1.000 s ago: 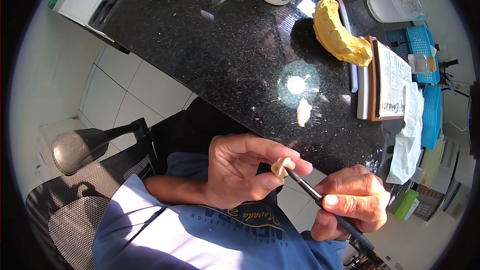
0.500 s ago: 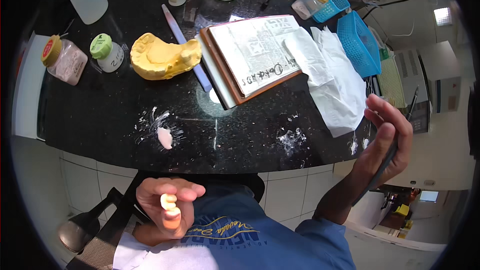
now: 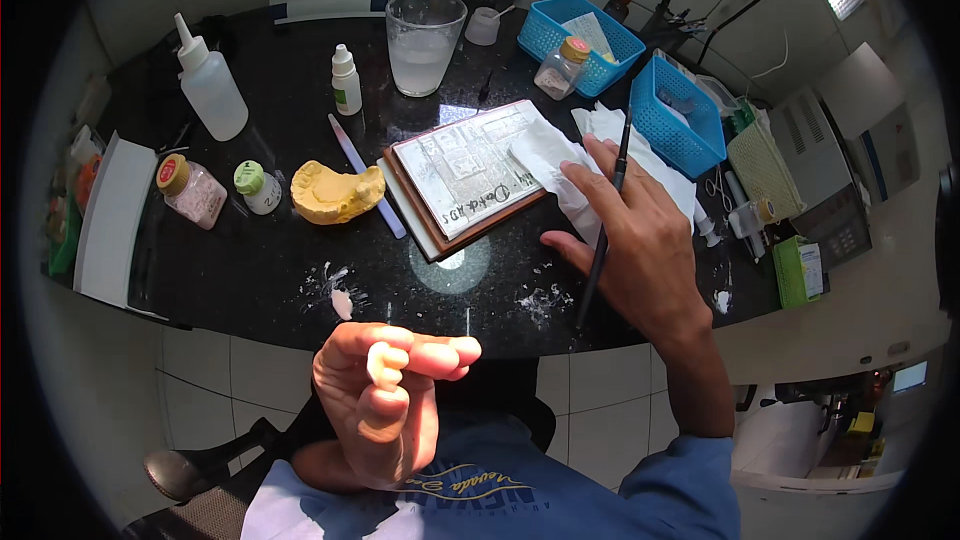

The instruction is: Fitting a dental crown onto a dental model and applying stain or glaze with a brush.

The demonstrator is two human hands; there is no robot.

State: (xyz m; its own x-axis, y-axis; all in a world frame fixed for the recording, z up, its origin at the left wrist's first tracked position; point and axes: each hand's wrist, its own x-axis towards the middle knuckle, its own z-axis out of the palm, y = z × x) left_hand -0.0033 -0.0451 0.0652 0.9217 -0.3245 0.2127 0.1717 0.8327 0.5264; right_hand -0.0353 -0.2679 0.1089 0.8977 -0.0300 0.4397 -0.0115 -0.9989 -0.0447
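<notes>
Close to the table's front edge, my left hand (image 3: 375, 420) pinches a small tooth-coloured dental bridge (image 3: 383, 368) between thumb and fingers. My right hand (image 3: 645, 250) reaches over the table with a slim black handled tool (image 3: 600, 250) lodged among its fingers; its working tip is hard to make out. The right fingertips lie over a crumpled white tissue (image 3: 548, 165); whether they press on it I cannot tell. Left of the tissue is a paper-topped pad (image 3: 465, 175) on a brown base. A yellow dental cast (image 3: 335, 195) stands beside a lilac stick-like tool (image 3: 368, 175).
Powder jars (image 3: 193, 192), a squeeze bottle (image 3: 213, 90) and a dropper bottle (image 3: 346, 82) stand at the left and back. A glass of cloudy liquid (image 3: 423, 50) is behind the pad. Blue baskets (image 3: 690, 145) line the right. A pink blob (image 3: 342, 305) and white smears mark the black tabletop.
My right hand has swung left and inward from the table's right side onto the tissue, tool still held. My left hand has shifted right and slightly up with the bridge. The view has tilted up.
</notes>
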